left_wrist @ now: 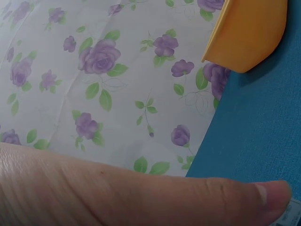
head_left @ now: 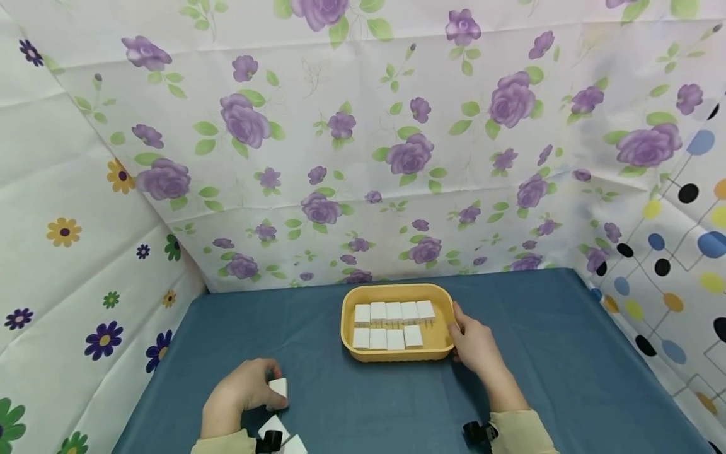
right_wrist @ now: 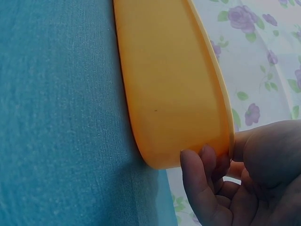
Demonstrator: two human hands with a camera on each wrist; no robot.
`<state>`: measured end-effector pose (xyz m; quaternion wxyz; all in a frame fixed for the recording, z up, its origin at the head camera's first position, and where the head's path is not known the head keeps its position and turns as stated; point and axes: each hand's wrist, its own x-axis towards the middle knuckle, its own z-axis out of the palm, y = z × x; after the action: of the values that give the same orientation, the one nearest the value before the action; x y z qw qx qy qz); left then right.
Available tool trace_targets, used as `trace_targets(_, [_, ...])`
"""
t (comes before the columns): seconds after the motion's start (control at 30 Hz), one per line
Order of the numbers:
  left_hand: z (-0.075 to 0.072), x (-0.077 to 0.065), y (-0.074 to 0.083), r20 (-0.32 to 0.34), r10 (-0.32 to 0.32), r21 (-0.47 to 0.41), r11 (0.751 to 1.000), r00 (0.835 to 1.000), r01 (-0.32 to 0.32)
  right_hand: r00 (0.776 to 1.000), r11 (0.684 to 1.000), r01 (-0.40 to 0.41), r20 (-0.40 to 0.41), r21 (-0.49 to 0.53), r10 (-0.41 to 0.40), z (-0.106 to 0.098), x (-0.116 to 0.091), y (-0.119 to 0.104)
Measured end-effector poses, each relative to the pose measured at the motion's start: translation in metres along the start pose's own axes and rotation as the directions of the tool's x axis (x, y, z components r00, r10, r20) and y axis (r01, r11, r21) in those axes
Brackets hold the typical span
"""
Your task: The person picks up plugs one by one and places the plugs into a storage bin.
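In the head view my left hand (head_left: 244, 388) pinches a small white block (head_left: 279, 387) between thumb and fingers, low over the table. Below that hand lie a loose white block (head_left: 274, 427) and another white block (head_left: 295, 445), partly cut off by the frame. My right hand (head_left: 475, 343) grips the right end of a yellow tray (head_left: 397, 357). In the right wrist view the fingers (right_wrist: 193, 174) press the tray's outer wall while the thumb reaches over its rim. Inside the tray, several white blocks (head_left: 394, 311) stand in two rows, packed toward the left.
The tray rests on a blue cloth-covered table (head_left: 363, 403), near its back edge. A flowered curtain (head_left: 340, 157) rises behind, with patterned sheets at the left (head_left: 68, 271) and right (head_left: 669, 271). Dark straps with small cameras sit at both wrists.
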<state>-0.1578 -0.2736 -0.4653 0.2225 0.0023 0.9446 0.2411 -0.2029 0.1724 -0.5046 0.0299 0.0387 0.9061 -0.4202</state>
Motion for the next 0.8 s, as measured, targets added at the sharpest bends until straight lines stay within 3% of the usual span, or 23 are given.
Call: trace_targets(0.8, [0.0007,0.0026,0.0044,-0.028,0.007,0.005,1.0,1.0,-0.006,1.0,1.0,0.0,0.005,0.004,0.0,-0.0013,-0.0008,-0.0014])
